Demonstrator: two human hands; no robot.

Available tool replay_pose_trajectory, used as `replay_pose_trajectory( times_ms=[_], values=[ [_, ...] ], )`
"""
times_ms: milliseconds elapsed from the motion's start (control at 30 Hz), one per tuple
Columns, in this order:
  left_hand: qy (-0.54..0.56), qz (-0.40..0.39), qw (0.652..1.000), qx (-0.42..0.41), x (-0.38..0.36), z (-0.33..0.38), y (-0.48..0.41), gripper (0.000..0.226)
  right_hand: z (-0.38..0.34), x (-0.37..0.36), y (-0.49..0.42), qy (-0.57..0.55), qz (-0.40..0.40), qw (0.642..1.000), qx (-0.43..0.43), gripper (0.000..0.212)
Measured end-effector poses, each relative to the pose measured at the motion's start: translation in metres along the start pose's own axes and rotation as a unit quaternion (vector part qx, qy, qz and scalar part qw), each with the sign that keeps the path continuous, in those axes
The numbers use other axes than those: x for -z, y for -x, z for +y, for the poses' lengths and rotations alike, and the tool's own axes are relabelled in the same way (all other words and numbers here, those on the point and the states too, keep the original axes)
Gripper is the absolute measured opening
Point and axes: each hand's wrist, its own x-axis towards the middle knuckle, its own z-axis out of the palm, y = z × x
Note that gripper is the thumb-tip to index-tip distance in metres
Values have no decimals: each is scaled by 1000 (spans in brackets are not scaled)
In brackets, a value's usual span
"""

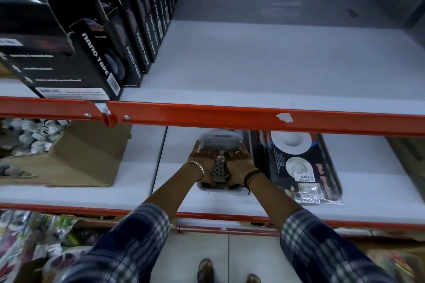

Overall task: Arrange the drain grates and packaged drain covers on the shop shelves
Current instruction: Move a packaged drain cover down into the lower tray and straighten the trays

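Observation:
On the lower white shelf, my left hand and my right hand both press on a stack of drain grates, square metal plates with round holes. The stack's far end looks wrapped in clear plastic and reaches under the orange shelf rail. My fingers lie on top of it and my thumbs hook its sides. Just to the right lie packaged drain covers, black cards with white round strainers in clear bags, overlapping in a row.
An orange rail fronts the upper shelf, which carries a row of black Nano Tape boxes at the left. A cardboard box of small wrapped items sits left on the lower shelf. Floor tiles and my sandals show below.

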Motion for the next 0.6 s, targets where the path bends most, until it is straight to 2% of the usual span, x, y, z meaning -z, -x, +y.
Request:
replay_pose_trajectory(
  times_ms=[67,133,233,333,400,467,600],
  values=[
    [4,0,1000,10,-3,1,-2,100,0,1,4,4,16,1000,12,97],
    [36,-11,999,18,-2,2,2,107,5,1,12,-39,47,998,18,102],
    [131,6,990,43,14,5,15,113,24,15,39,-141,134,981,5,90],
    [285,115,948,87,34,26,18,89,59,15,80,-229,218,945,-80,78],
    [357,167,915,90,53,56,18,72,88,0,109,-283,263,909,-158,74],
    [421,157,889,84,68,93,17,61,111,-17,134,-327,253,879,-239,76],
    [527,17,844,94,73,163,3,70,128,-43,154,-374,129,844,-362,86]
  ],
)
